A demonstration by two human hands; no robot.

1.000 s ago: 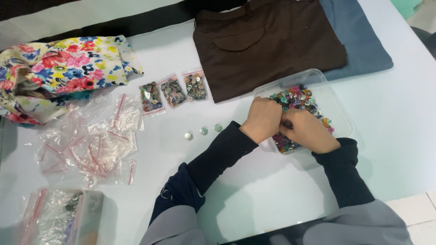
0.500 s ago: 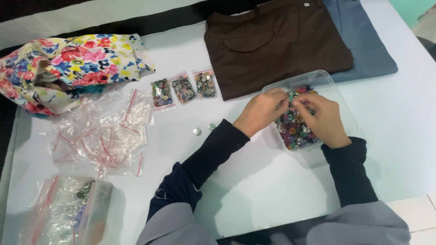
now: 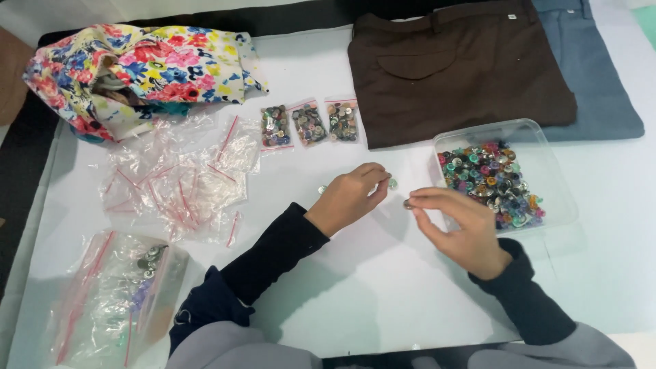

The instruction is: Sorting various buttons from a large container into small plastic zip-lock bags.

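My right hand (image 3: 459, 229) pinches a small dark button (image 3: 408, 203) at fingertips; my left hand (image 3: 352, 195), fingers curled, pinches a pale button (image 3: 392, 183) just above the table. Button tray (image 3: 555, 179) lies right of both hands; filled bags (image 3: 309, 124) beyond

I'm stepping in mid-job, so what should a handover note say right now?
Left hand: over the table, fingertips closing on a small button.
Right hand: pinches a button at its fingers.
Clear tray of mixed buttons sits by the right hand.
Done: three filled small bags lie in a row.
Left: tray holds many buttons; empty bags lie heaped left.
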